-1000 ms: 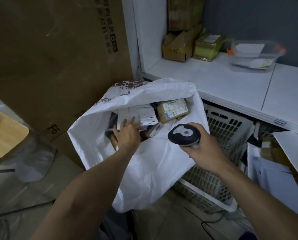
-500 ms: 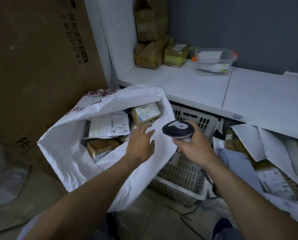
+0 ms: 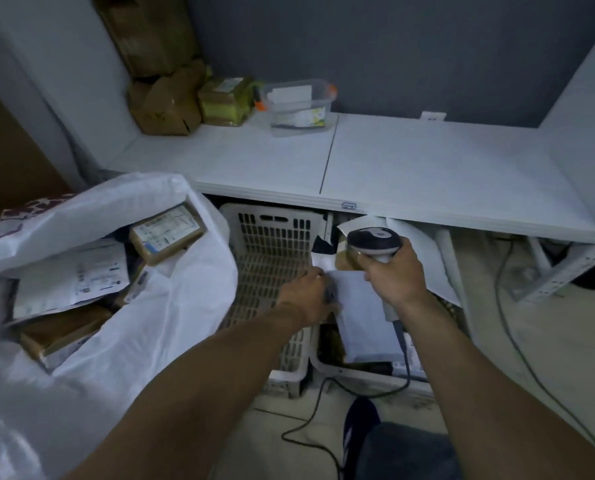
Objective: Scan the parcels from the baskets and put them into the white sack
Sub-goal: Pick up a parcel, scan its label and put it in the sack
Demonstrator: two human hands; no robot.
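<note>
Left hand has left the white sack — fingers now pinch a white parcel in the basket; right hand fingers wrap the scanner.

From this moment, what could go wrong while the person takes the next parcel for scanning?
1. The left hand meets the white parcel only at its edge; the thin parcel may slip or fold.
2. The cable of the scanner in the right hand loops on the floor beside the foot; it may snag.
</note>
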